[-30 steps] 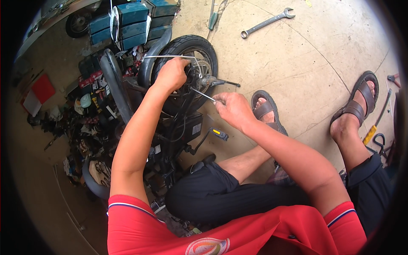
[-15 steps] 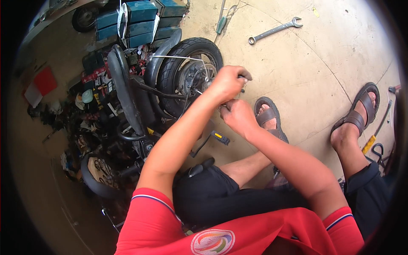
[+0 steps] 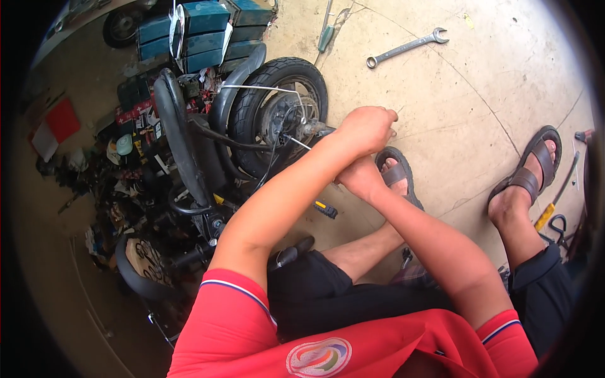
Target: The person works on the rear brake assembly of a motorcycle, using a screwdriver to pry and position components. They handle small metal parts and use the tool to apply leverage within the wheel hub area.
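Steel rod (image 3: 299, 143), head view: jutted from wheel (image 3: 275, 113) at upper centre, passing behind left forearm (image 3: 295, 184), probably held up by its hub end; right hand (image 3: 361, 179) tucked under left hand (image 3: 370, 131); palms hidden, couldn't tell either grip

Left forearm (image 3: 287, 195) slants across, left hand (image 3: 370, 130) curled, its wrist above the right hand (image 3: 364, 179), whose fingers are largely hidden!

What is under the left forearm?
Part of the right hand shows at its edge; most of the fingers are covered. A thin metal rod from the wheel disappears beneath; its covered end cannot be seen.
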Tool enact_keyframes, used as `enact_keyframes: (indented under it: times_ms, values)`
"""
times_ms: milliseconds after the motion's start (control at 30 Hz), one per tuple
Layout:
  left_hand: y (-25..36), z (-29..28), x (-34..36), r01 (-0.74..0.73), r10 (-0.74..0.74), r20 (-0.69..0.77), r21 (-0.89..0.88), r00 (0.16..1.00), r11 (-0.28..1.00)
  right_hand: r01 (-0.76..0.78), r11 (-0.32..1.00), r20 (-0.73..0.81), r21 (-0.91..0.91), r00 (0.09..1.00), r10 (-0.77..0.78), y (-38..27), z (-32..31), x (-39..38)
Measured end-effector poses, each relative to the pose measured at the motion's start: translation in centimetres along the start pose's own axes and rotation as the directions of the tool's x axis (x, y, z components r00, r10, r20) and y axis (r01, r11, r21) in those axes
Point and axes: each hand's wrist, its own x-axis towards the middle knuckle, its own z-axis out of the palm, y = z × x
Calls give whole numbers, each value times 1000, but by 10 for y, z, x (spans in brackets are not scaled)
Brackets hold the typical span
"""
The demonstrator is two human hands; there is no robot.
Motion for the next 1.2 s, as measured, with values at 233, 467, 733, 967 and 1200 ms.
enact_keyframes:
  times_ms: [233,467,733,967,1200]
  values:
    - [-58,-130,-109,480,-413,-299,202,860,854,-104,968,-30,229,993,114,-5,13,-8]
    - [-105,-122,-94,458,-459,-49,216,887,862,-106,968,-64,226,990,123,-14,17,-12]
    - [-117,-113,-93,451,-451,3,-29,893,892,-121,978,-74,171,988,135,-26,12,-17]
    - [-118,-111,-98,468,-469,-60,-31,881,883,-59,995,-121,76,990,68,-27,17,-20]
    - [-111,-119,-98,480,-476,83,-41,876,876,-42,999,-146,22,988,45,-31,17,-22]
